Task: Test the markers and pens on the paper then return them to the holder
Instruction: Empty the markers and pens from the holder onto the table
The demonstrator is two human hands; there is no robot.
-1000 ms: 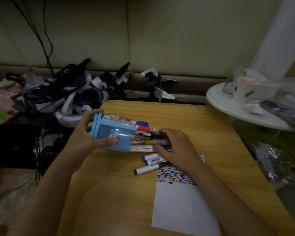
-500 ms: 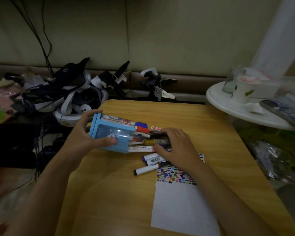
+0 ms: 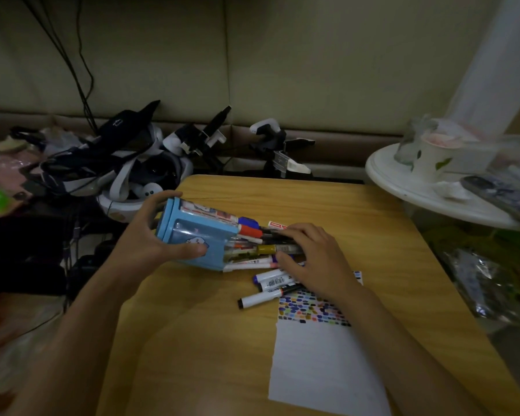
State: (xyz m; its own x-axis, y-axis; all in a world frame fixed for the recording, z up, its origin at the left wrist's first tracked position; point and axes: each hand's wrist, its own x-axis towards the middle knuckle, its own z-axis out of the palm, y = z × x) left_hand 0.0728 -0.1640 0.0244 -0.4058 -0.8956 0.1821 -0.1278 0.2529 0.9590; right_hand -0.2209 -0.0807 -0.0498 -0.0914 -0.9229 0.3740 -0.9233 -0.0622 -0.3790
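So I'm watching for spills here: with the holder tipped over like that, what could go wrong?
The blue holder, gripped by the left hand, lies tilted with its mouth sideways, so the markers under the right hand could slide out. Three loose markers lie beside the test paper and might roll or get knocked off the table.

Wooden table [image 3: 357, 223], white paper [image 3: 321, 367] with colour swatches, three loose markers [image 3: 270, 283], tipped blue holder [image 3: 198, 238]

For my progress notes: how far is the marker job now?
Testing looks done: colour marks fill the paper's top. Left hand tips the blue holder; right hand pushes markers in. Three loose markers remain on the table.
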